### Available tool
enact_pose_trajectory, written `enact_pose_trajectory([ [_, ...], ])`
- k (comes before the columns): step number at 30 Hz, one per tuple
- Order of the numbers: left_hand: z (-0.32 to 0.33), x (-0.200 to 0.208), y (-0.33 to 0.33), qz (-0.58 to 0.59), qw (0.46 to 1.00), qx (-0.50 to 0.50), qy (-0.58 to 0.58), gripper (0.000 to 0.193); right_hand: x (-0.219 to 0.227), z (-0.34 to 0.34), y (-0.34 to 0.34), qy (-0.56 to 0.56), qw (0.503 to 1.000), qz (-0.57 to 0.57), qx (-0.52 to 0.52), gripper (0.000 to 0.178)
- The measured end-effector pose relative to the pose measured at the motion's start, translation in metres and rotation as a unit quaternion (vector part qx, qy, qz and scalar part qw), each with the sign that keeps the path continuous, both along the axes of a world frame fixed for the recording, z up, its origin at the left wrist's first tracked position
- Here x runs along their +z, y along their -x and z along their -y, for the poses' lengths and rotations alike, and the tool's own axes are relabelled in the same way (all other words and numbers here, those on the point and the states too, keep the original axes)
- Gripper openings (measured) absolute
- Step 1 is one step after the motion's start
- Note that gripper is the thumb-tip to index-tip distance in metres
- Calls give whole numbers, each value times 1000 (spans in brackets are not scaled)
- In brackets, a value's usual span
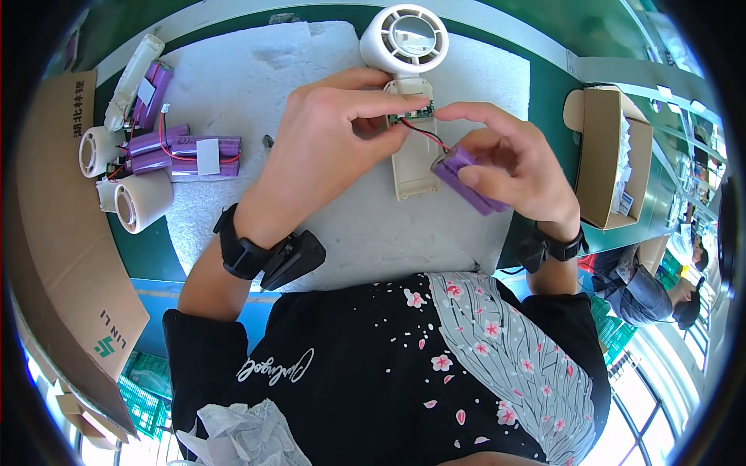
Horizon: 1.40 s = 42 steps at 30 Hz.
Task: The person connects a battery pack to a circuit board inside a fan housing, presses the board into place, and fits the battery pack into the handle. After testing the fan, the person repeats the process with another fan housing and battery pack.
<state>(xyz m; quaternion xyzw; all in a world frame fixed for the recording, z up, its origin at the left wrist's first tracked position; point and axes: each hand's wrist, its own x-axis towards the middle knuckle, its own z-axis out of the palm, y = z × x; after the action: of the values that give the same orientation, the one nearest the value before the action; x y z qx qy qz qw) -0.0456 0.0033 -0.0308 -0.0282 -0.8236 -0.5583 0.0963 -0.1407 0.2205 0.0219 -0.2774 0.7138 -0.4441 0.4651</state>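
Nearest us sits our own black shirt front, printed with pale blossoms, with a crumpled white wad low on its left. At the fingers: our left hand bends thumb and index over the circuit board; we cannot tell whether the tips pinch it, a lead, or merely rest there. Our right hand grasps the purple battery pack, thumb on top and other fingers behind, while its index finger points free toward the board's right end. We judge that the pack is held this close and tilted so the red and black wires, which run from it to the board, carry no strain. Position of pack: just beside the shell's right edge, over the right half of the foam sheet; contact with the sheet unclear. Below the board, the cream handle shell lies open side up, presumably for access; its white fan head overlaps the sheet's far edge. Further out, spare purple packs and two loose fan heads gather across the sheet's left edge, probably to leave working room. Beyond the right edge, an open carton stands on the green table, white items inside, perhaps kept within reach.
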Motion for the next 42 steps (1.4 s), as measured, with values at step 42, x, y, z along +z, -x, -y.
enact_pose_trajectory([
  [42, 6, 7, -3, -83, 984, -62, 144, 30, -14, 13, -50, 70, 917, -391, 21, 70],
])
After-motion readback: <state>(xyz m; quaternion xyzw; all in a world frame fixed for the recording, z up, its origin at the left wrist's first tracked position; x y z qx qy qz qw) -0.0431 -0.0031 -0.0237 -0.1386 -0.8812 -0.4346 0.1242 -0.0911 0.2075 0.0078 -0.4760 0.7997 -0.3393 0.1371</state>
